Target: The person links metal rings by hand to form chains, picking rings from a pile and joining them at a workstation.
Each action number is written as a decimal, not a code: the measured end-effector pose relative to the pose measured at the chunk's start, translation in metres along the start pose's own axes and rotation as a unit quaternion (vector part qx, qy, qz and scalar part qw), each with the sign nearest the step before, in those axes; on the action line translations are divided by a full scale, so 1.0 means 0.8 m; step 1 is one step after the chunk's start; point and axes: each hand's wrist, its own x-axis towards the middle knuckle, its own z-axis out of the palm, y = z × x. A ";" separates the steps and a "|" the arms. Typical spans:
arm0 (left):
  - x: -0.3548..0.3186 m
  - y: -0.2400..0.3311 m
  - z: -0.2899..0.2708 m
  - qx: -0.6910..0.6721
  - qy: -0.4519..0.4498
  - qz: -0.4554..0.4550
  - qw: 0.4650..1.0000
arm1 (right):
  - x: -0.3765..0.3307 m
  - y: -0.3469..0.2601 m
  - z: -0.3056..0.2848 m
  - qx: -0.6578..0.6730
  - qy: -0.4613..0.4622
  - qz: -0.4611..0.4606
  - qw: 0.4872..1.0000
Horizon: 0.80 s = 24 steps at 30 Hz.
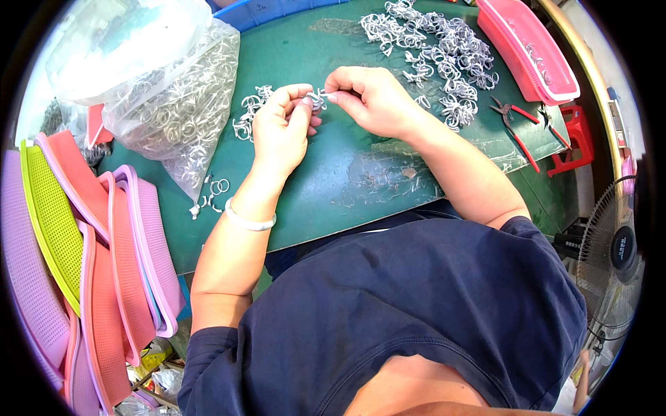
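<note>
From overhead, both hands meet above the green table (333, 187). The left hand (281, 132) and right hand (368, 100) pinch one small metal ring piece (318, 98) between fingertips, seemingly joining or bending it. A small heap of rings (250, 114) lies just left; next seems to call for a steady twist.

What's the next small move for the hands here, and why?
Probably drop the finished piece on the small pile by the left hand. Both hands pinch one ring cluster between fingertips, the right hand meeting it from the other side.
</note>
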 end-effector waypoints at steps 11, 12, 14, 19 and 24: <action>0.002 -0.008 -0.003 0.200 0.029 0.181 0.962 | -0.001 0.006 0.004 -0.033 0.003 -0.047 0.998; 0.003 -0.010 -0.003 0.238 0.041 0.249 0.938 | -0.001 0.005 0.004 -0.059 0.008 -0.058 0.997; 0.001 -0.009 -0.005 0.273 0.035 0.277 0.921 | 0.000 0.000 -0.001 0.011 -0.029 0.043 0.999; 0.005 0.006 -0.015 -0.103 -0.077 -0.087 0.988 | 0.003 0.013 -0.009 0.209 -0.051 0.189 0.958; 0.007 0.004 -0.024 -0.266 -0.125 -0.161 0.942 | 0.003 0.017 -0.010 0.355 -0.083 0.173 0.915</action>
